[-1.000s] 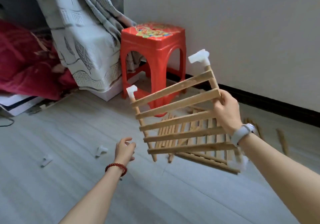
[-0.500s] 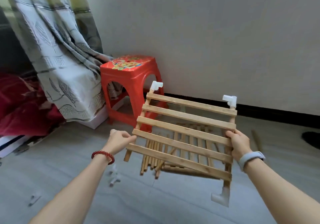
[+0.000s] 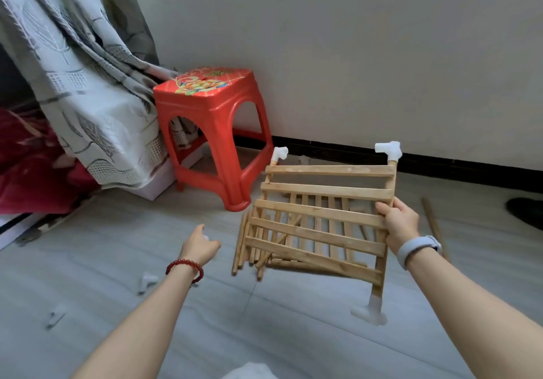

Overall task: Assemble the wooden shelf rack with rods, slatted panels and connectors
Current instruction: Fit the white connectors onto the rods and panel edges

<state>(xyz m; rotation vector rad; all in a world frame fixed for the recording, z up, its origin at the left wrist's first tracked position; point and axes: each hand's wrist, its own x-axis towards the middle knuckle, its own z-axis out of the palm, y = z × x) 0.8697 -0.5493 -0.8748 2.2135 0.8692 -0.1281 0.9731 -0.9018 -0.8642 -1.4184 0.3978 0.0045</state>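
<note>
Half a second ago both hands held the slatted panel (image 3: pixel 320 220); now the left hand (image 3: pixel 199 245) has let go of its left edge and hangs apart from it over the floor (image 3: pixel 117 261), fingers loosely curled and holding nothing, a red bead bracelet (image 3: pixel 185 268) on the wrist. The right hand (image 3: pixel 401 224) keeps its grip on the panel's right side rail, fingers wrapped round the rail between the slats, a pale watch (image 3: pixel 418 248) on that wrist. The panel is held in the air in front of the person, tilted, its five light wooden slats running across between two side rods. White plastic connectors cap three rod ends: one at the far left (image 3: pixel 279 154), one at the far right (image 3: pixel 388 149) and one at the near right (image 3: pixel 368 311); the near left rod end is bare. Under and behind the panel, more slatted panels and rods (image 3: pixel 296 231) lie in a pile on the floor. A loose white connector (image 3: pixel 147 281) lies on the floor near the left forearm, another (image 3: pixel 55 318) further left. A red plastic stool (image 3: pixel 211 132) stands by the wall, beside a patterned curtain (image 3: pixel 88 85).
</note>
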